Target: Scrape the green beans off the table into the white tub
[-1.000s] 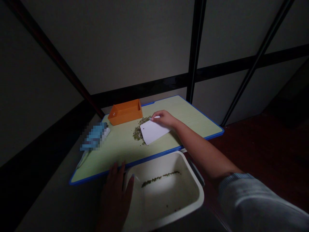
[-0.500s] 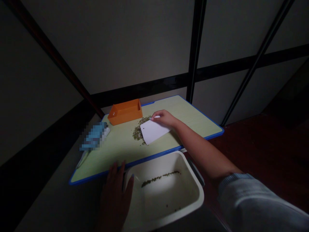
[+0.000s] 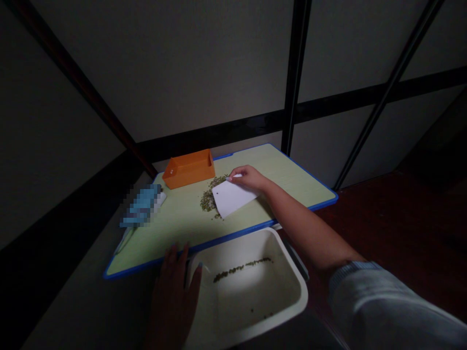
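Observation:
My right hand (image 3: pixel 247 178) grips the top edge of a white plastic scraper (image 3: pixel 232 198), which stands on a pale green board with a blue rim (image 3: pixel 292 180). The scraper's left edge touches a small heap of green-brown seeds (image 3: pixel 207 197). My left hand (image 3: pixel 174 291) holds the left rim of a white rectangular basin (image 3: pixel 288 272) below the board's near edge, thumb hooked over the rim. A thin line of the same seeds (image 3: pixel 242 267) lies inside the basin.
An orange open box (image 3: pixel 189 168) sits at the board's far left, behind the seeds. A blurred blue object (image 3: pixel 141 206) lies at the board's left side. Dark framed wall panels stand behind; a dark reddish floor (image 3: pixel 401 218) lies to the right.

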`<state>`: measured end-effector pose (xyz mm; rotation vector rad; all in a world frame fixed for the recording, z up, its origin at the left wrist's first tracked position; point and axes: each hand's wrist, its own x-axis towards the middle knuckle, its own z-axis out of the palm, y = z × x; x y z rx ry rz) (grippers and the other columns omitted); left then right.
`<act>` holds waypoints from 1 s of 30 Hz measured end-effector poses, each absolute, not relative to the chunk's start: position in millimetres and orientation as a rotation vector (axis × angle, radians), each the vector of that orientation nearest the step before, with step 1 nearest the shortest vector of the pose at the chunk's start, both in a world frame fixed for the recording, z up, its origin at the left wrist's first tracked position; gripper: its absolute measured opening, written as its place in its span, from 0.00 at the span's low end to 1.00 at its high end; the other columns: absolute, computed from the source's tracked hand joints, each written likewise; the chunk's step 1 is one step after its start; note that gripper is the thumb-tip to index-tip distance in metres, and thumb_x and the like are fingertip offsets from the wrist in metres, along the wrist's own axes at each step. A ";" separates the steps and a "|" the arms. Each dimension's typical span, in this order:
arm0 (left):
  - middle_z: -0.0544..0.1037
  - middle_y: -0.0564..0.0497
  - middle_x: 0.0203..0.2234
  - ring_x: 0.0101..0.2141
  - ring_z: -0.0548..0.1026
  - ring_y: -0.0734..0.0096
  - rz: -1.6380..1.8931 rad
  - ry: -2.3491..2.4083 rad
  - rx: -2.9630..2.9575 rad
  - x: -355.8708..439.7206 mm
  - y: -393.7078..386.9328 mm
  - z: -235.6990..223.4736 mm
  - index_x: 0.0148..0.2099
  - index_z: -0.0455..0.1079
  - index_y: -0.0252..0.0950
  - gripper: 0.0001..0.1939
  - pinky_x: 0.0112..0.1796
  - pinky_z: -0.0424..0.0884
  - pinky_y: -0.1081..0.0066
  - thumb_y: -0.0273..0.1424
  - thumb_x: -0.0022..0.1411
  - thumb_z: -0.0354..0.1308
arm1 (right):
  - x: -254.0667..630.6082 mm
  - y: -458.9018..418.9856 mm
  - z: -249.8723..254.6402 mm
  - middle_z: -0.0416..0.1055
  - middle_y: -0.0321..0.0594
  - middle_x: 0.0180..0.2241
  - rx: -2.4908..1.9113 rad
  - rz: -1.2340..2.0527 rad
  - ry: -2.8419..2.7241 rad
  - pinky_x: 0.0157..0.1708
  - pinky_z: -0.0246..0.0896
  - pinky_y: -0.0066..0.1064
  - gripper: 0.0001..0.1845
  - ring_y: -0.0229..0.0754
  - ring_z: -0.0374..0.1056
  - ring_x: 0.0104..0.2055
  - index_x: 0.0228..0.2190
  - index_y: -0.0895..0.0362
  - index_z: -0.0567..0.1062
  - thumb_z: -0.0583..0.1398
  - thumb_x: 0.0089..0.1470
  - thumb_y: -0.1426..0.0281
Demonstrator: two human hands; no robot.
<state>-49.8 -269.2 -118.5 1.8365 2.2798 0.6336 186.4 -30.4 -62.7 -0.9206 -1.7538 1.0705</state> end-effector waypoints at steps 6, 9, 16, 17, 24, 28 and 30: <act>0.55 0.39 0.66 0.67 0.50 0.55 0.645 2.282 1.862 -48.6 -271.1 -118.0 0.63 0.59 0.33 0.35 0.63 0.51 0.48 0.49 0.61 0.40 | 183.8 -30.7 -64.6 0.70 0.35 0.23 -0.843 1.105 -1.762 0.32 0.55 0.28 0.12 0.35 0.62 0.28 0.25 0.62 0.78 0.65 0.42 0.64; 0.54 0.39 0.66 0.67 0.49 0.55 0.630 2.278 1.846 -48.0 -270.8 -116.8 0.63 0.58 0.33 0.35 0.63 0.51 0.48 0.49 0.61 0.39 | 182.9 -30.2 -66.1 0.71 0.36 0.24 -0.837 1.118 -1.763 0.33 0.56 0.28 0.12 0.35 0.63 0.29 0.25 0.61 0.78 0.65 0.42 0.64; 0.54 0.39 0.66 0.67 0.49 0.54 0.643 2.285 1.845 -49.2 -269.5 -118.7 0.63 0.58 0.32 0.37 0.63 0.51 0.47 0.51 0.60 0.39 | 184.1 -29.4 -65.6 0.70 0.35 0.23 -0.891 1.115 -1.757 0.30 0.54 0.27 0.09 0.34 0.61 0.27 0.26 0.62 0.78 0.63 0.43 0.67; 0.54 0.39 0.66 0.67 0.49 0.55 0.649 2.285 1.853 -49.3 -269.6 -119.1 0.63 0.58 0.32 0.37 0.63 0.51 0.48 0.51 0.60 0.38 | 184.6 -29.0 -65.0 0.69 0.34 0.23 -0.901 1.115 -1.749 0.30 0.54 0.27 0.09 0.33 0.61 0.26 0.25 0.62 0.77 0.63 0.42 0.67; 0.54 0.40 0.66 0.67 0.49 0.56 0.651 2.284 1.859 -49.9 -269.9 -120.1 0.63 0.58 0.35 0.36 0.63 0.52 0.47 0.51 0.61 0.39 | 187.0 -24.9 -63.9 0.67 0.32 0.20 -0.895 1.056 -1.648 0.30 0.54 0.27 0.10 0.34 0.60 0.26 0.23 0.61 0.76 0.64 0.41 0.65; 0.55 0.42 0.66 0.67 0.50 0.56 0.661 2.273 1.846 -52.3 -269.2 -122.3 0.63 0.58 0.37 0.35 0.63 0.51 0.47 0.50 0.61 0.40 | 183.1 -25.5 -66.8 0.70 0.34 0.22 -0.883 1.040 -1.697 0.33 0.55 0.28 0.08 0.35 0.62 0.28 0.23 0.61 0.77 0.63 0.41 0.67; 0.56 0.41 0.66 0.66 0.51 0.56 0.676 2.283 1.856 -52.9 -269.0 -123.3 0.62 0.60 0.35 0.35 0.63 0.52 0.48 0.50 0.61 0.40 | 182.1 -26.0 -67.2 0.71 0.35 0.23 -0.874 1.047 -1.727 0.34 0.55 0.28 0.08 0.35 0.63 0.29 0.23 0.61 0.77 0.63 0.41 0.67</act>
